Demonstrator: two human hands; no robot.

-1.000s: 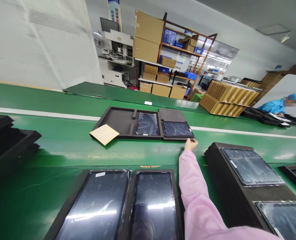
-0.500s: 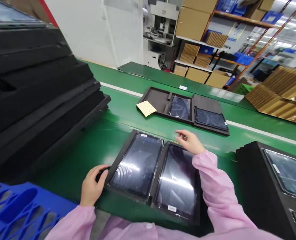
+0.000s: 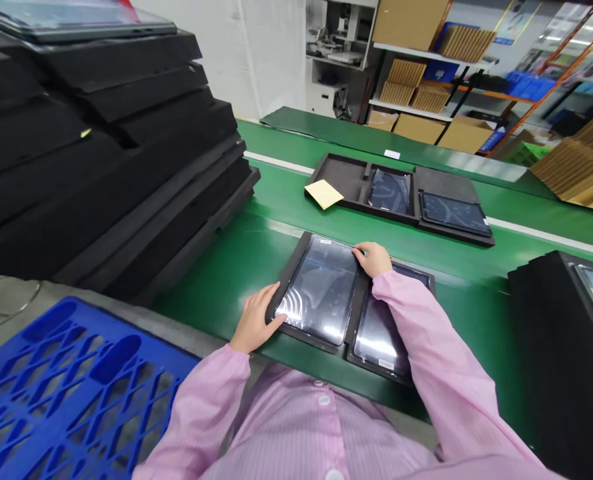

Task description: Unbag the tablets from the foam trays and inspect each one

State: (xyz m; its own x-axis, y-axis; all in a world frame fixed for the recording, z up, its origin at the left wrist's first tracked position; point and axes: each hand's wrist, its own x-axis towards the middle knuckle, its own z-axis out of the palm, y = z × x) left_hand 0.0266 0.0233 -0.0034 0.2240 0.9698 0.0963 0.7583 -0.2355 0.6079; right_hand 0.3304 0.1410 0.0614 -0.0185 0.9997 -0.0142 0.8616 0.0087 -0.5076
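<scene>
A black foam tray (image 3: 296, 257) lies on the green belt in front of me with two wrapped glossy screens in it. My left hand (image 3: 259, 321) grips the near left edge of the left screen (image 3: 321, 288), fingers curled on its rim. My right hand (image 3: 373, 257) pinches that screen's far right corner. The right screen (image 3: 381, 330) lies beside it, partly under my right sleeve.
A tall stack of black foam trays (image 3: 101, 153) stands at the left. A blue plastic pallet (image 3: 61, 380) is at the near left. Another foam tray with two screens (image 3: 426, 207) and a yellow sheet (image 3: 323, 193) lies farther on the belt. A black stack with screens (image 3: 571, 320) is at the right. Shelves with cartons stand behind.
My view has dropped and come closer. My right hand drew back from the far tray onto the left screen's far corner; my left hand moved onto that screen's near edge.
</scene>
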